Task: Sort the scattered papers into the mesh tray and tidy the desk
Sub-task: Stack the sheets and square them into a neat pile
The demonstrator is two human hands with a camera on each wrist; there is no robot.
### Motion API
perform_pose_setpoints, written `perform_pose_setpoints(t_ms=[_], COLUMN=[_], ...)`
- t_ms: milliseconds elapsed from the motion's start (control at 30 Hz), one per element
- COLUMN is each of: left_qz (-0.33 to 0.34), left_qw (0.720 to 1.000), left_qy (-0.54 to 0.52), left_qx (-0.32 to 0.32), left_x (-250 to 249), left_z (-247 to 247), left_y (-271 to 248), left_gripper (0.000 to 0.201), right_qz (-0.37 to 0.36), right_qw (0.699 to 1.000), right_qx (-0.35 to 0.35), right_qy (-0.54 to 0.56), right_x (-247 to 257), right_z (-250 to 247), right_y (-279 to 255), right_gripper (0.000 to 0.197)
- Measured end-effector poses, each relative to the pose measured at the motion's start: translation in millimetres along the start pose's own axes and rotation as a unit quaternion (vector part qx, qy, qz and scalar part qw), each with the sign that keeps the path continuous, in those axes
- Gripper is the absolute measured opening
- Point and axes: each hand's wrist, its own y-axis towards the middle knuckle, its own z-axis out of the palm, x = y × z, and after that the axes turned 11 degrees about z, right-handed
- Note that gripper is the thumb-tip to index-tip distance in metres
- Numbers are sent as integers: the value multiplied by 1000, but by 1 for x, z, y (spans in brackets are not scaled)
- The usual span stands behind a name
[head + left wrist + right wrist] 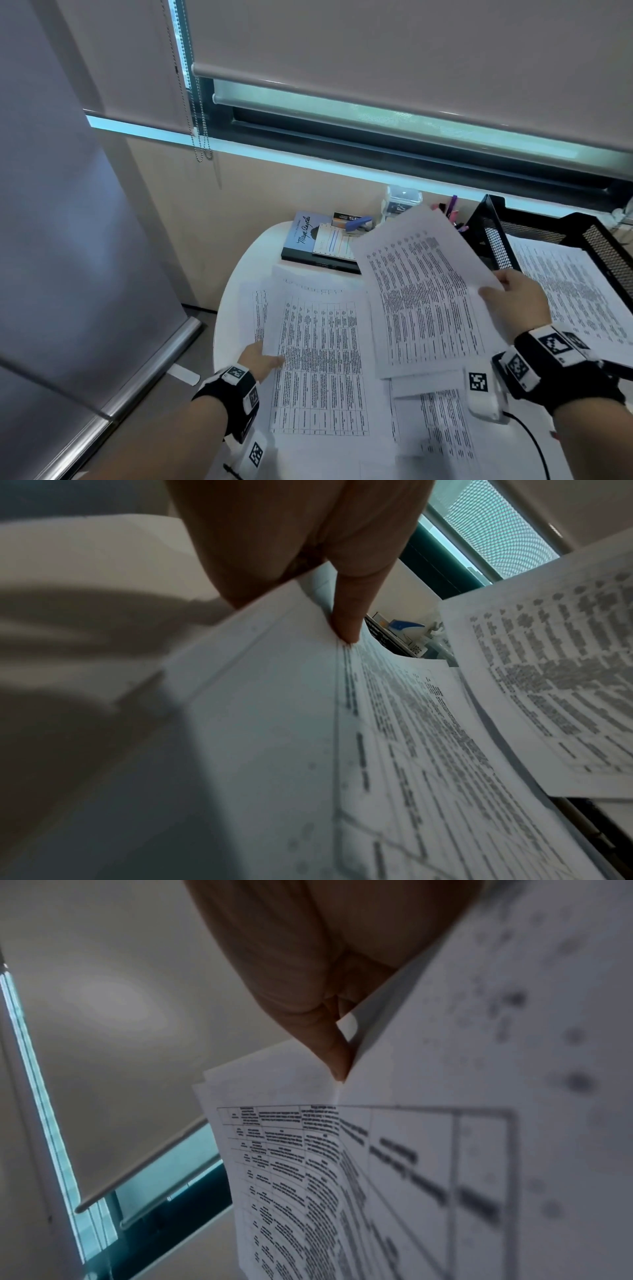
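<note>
Printed table sheets lie scattered over the white round desk [239, 274]. My left hand [262, 359] pinches the left edge of a sheet [318, 363] lying on the desk, thumb on top; the left wrist view shows the thumb [346, 626] pressing that edge. My right hand [517, 301] pinches the right edge of a thin stack of sheets [421, 294] lifted off the desk, its far end raised; the right wrist view shows the thumb [337, 1053] on that stack [377, 1164]. The black mesh tray [596, 236] stands to the right with printed pages [565, 284] inside.
At the desk's back sit dark books [305, 236] topped by a notepad [334, 243], a blue stapler [359, 224], a clear box [400, 202] and pens [452, 209]. More sheets [438, 425] lie near the front edge. A cable [534, 442] runs at front right. A window with blinds is behind.
</note>
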Motion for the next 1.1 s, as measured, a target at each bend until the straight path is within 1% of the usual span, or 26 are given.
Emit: perform_pose_setpoints(t_ms=[133,233,267,333,367,467,600,633,700,767,833,867,967,1033,1100], left_qz=[-7,-7,-8,-7,-8,-8,-23,-20,-10,-3,0,0,-4,-3,9], left_qw=[1000,1000,999,999,998,998,999,999,1000,1000,1000,999,998,998,999], left_qy=[13,28,32,48,56,55,48,42,18,-6,-12,-8,-19,-23,-2], left_qx=[-1,2,1,-4,-6,2,6,3,-1,6,24,35,58,58,46], left_x=[-1,-4,-6,-12,-15,-22,-19,-19,-19,-18,-16,-15,-14,-13,-14], left_z=[0,0,0,1,2,3,1,1,2,4,6,8,10,11,10], left_y=[2,2,2,-1,-3,-7,-8,-9,-10,-12,-13,-14,-16,-15,-15], left_gripper=[41,33,34,48,51,52,62,62,53,45,43,43,39,36,35], right_qz=[-13,-10,-9,1,13,49,94,107,118,110,83,71,66,58,60], right_qw=[998,997,998,998,997,986,972,968,965,964,962,960,948,951,962], right_qx=[-33,-17,-5,30,54,138,208,222,234,241,256,270,310,304,256], right_qy=[46,70,70,62,59,78,56,43,8,-19,-35,-31,-2,-21,-77], right_x=[6,3,-1,-10,-16,-39,-66,-71,-76,-75,-71,-70,-72,-75,-77], right_z=[-7,2,10,28,40,77,116,123,133,137,139,140,140,138,135], right_y=[1,3,2,-3,-8,-24,-42,-47,-54,-59,-64,-65,-67,-64,-60], right_gripper=[15,18,21,23,23,24,41,47,54,50,49,53,67,66,65])
